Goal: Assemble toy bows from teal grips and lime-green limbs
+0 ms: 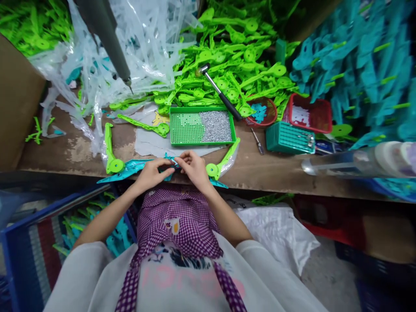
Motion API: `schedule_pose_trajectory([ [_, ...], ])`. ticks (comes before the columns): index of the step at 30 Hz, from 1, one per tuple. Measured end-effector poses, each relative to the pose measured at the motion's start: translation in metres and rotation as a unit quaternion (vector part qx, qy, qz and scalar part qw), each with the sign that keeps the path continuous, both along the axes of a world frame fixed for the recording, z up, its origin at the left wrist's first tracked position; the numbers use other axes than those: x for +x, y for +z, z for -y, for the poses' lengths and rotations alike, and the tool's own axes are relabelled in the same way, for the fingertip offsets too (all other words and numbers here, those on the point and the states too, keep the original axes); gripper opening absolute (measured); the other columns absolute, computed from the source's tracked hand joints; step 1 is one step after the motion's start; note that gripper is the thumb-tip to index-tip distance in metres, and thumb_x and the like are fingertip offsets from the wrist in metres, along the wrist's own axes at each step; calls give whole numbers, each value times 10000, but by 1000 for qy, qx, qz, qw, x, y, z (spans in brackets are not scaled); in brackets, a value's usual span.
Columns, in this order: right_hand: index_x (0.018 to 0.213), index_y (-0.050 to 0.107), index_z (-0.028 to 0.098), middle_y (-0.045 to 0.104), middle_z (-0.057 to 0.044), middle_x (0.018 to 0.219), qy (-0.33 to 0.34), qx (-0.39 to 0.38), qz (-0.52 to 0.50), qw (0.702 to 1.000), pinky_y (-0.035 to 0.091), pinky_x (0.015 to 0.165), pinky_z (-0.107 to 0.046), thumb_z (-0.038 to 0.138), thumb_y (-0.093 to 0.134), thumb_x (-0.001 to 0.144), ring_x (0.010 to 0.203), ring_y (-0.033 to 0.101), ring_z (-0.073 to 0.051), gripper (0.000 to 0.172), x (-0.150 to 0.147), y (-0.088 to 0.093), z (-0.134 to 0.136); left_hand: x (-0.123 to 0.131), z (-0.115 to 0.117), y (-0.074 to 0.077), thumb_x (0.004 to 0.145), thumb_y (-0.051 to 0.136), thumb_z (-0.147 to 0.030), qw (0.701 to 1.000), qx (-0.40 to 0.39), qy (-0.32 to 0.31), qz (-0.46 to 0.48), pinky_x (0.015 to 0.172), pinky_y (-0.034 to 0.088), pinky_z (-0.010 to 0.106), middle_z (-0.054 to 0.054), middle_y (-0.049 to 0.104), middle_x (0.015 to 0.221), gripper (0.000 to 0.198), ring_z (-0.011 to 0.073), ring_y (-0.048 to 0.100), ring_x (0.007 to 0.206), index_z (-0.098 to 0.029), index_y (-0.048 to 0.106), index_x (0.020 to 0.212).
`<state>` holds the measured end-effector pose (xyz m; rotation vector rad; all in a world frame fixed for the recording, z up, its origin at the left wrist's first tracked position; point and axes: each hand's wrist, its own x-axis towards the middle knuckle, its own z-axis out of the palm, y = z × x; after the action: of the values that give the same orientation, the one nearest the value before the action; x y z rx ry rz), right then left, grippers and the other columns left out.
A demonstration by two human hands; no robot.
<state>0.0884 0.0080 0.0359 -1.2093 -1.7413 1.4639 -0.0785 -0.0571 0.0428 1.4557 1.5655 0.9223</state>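
Note:
A long teal plastic part (128, 169) lies along the table's front edge, with green jointed arms attached near both ends, the left green arm (112, 158) and the right green arm (221, 167). My left hand (154, 173) is closed on the middle of the teal part, thumb and fingers curled together. Close beside it, my right hand (194, 170) pinches at the same middle section; whatever is between its fingertips is hidden. A small teal piece (168, 157) shows just behind the fingertips.
Behind the hands stands a green tray (172, 125) of small metal pieces. A hammer (216, 89) rests on piled green arms (224, 52). To the right are a screwdriver (258, 143), a red basket (326, 117) and a teal basket (286, 141). A power screwdriver (110, 43) hangs at upper left.

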Motion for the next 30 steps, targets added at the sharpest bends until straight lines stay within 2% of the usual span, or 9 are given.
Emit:
schedule_pose_trajectory([
  [3, 796, 560, 191, 581, 49, 598, 50, 0, 25, 998, 446, 510, -232, 512, 612, 861, 469, 541, -94, 331, -1, 4, -12, 14, 6, -6, 807, 691, -379, 996, 27, 68, -54, 874, 499, 372, 41, 761, 914, 173, 212, 685, 855, -212, 722, 844],
  [6, 874, 609, 178, 659, -26, 826, 53, 139, 46, 988, 513, 657, -272, 444, 577, 909, 648, 611, -115, 271, 6, 9, -17, 23, 5, -12, 838, 659, -403, 987, 9, 133, -90, 824, 485, 362, 19, 744, 761, 212, 188, 657, 693, -215, 714, 756],
  [9, 1026, 633, 177, 652, -84, 1039, 111, 291, 63, 948, 534, 826, -330, 306, 508, 963, 895, 635, -157, 190, 15, 11, -15, 24, 3, -15, 842, 657, -407, 984, 5, 146, -103, 816, 465, 358, 7, 731, 709, 227, 172, 625, 628, -211, 722, 749],
  [13, 1109, 630, 161, 647, -119, 1087, 217, 378, 113, 893, 541, 878, -361, 254, 433, 992, 1025, 617, -197, 248, 21, 6, -15, 24, 4, -20, 830, 683, -371, 978, 46, 162, -119, 793, 439, 344, -16, 710, 652, 181, 154, 596, 592, -222, 731, 739],
  [18, 1193, 608, 158, 650, -140, 1146, 256, 407, 118, 869, 530, 902, -397, 189, 418, 985, 1048, 610, -220, 283, 21, -3, -21, 24, 6, -22, 836, 691, -379, 977, 61, 177, -101, 723, 430, 321, -35, 665, 571, 202, 129, 547, 500, -222, 727, 716],
  [21, 1116, 632, 174, 680, -114, 1068, 226, 392, 102, 886, 527, 887, -390, 209, 436, 985, 991, 624, -209, 238, 20, -9, -23, 25, 6, -22, 837, 697, -399, 977, 62, 180, -98, 701, 436, 316, -35, 668, 581, 217, 125, 538, 478, -216, 721, 724],
  [23, 1057, 641, 180, 691, -95, 1019, 209, 369, 79, 902, 528, 865, -368, 220, 457, 981, 963, 631, -198, 203, 18, -13, -24, 26, 7, -24, 856, 681, -408, 973, 93, 182, -109, 713, 442, 315, -16, 710, 674, 230, 140, 596, 556, -212, 711, 741],
  [27, 1013, 650, 168, 682, -93, 963, 197, 325, 105, 919, 515, 832, -345, 215, 487, 966, 913, 629, -196, 176, 12, -17, -28, 29, 10, -34, 907, 640, -352, 934, 217, 192, -209, 803, 405, 334, 26, 755, 895, 201, 181, 684, 846, -205, 698, 783],
  [30, 1013, 650, 165, 662, -93, 952, 223, 304, 173, 910, 493, 818, -340, 204, 471, 967, 886, 611, -200, 189, 6, -14, -31, 30, 17, -38, 928, 617, -289, 906, 260, 159, -293, 819, 359, 350, 31, 759, 936, 153, 174, 680, 842, -215, 714, 835],
])
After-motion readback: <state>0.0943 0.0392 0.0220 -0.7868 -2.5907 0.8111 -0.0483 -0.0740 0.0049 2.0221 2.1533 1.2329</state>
